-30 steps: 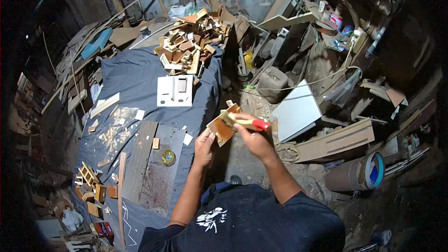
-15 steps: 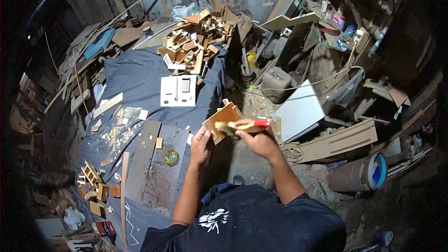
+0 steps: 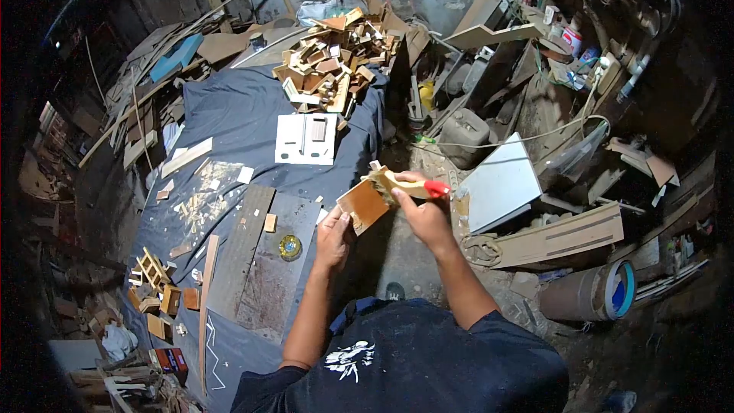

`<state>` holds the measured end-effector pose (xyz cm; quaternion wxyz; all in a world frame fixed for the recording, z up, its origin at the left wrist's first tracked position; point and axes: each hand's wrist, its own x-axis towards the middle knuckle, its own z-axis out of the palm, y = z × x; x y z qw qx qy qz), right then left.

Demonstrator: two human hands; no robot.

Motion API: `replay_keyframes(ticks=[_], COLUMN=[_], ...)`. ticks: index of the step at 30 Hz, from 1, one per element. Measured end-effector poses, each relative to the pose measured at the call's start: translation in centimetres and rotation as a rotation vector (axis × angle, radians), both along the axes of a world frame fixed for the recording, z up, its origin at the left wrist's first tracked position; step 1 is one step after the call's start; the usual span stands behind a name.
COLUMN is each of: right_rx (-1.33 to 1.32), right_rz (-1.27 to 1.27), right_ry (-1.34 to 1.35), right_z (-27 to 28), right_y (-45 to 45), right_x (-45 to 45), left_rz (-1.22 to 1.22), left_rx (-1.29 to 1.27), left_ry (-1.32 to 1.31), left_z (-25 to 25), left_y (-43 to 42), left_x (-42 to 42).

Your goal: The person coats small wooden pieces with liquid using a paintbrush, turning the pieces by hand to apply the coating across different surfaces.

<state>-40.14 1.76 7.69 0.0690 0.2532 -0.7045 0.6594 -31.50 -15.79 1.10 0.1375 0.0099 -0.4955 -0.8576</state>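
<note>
My left hand grips the near left edge of a small brown wooden piece, which I hold up tilted in front of my body. Around the handle of a brush with a red tip, my right hand is closed. The brush's bristles rest at the upper right part of the brown piece. Light wood parts show behind its far edge, partly covered by the brush. To the left, a round jar of yellowish stuff stands on a dark board, near a small wood block.
A dark cloth covers the table, with a heap of small wooden pieces at the back. White panels lie before it. Small wooden items sit at the left. A jerrycan and white board stand at the right.
My right hand has moved the brush from the middle of the brown piece up to its upper right part. The whole view has shifted slightly.
</note>
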Motion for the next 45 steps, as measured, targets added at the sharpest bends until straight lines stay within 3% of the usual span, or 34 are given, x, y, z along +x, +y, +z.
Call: replay_keyframes(ticks=[3,6,10,14,18,22,26,28,30,31,34,38,42,45], right_rx=[-0.024,0.066,0.2,-0.148,0.147,0.276,0.29,0.263,0.223,0.264,0.281,0.354,0.334,0.35], right_rz=[0.153,0.296,0.019,0.009,0.325,0.172,0.07,0.104,0.373,0.462,0.427,0.176,0.147,0.223], right_ry=[0.199,0.054,-0.127,0.018,0.467,0.609,0.516,0.492,0.623,0.555,0.495,0.493,0.677,0.59], right_z=[-1.0,-0.4,0.2,-0.8,0.7,-1.3,0.8,1.1,0.9,1.6,0.5,1.7,2.3,1.7], right_y=[-1.3,-0.5,0.7,-0.7,-0.8,0.0,1.3,0.6,-0.3,-0.3,-0.7,-0.9,-4.2,-5.8], right_x=[1.6,1.9,0.7,0.8,3.1,0.9,0.9,1.7,2.7,3.7,3.2,4.1,9.2,14.9], left_rz=[0.025,0.167,0.262,0.284,0.314,0.255,0.161,0.142,0.113,0.106,0.14,0.198,0.186,0.162], left_rx=[-0.01,0.088,0.103,0.181,0.274,0.315,0.342,0.354,0.345,0.346,0.313,0.323,0.344,0.328], left_ry=[0.025,0.02,-0.02,-0.001,0.01,0.074,0.022,0.016,0.003,0.002,0.052,0.064,0.101,0.117], left_z=[-0.3,0.8,0.0,-0.1,-0.8,-0.8,-1.3,-1.1,-1.0,-0.7,-0.1,1.2,1.3,0.3], left_y=[-0.7,-1.6,-3.4,-3.5,-2.9,-3.5,-4.1,-4.3,-4.6,-4.7,-5.4,-6.1,-6.2,-6.6], left_x=[0.1,0.8,2.4,2.8,2.7,3.4,5.2,5.6,6.0,6.2,7.1,8.5,10.0,10.9])
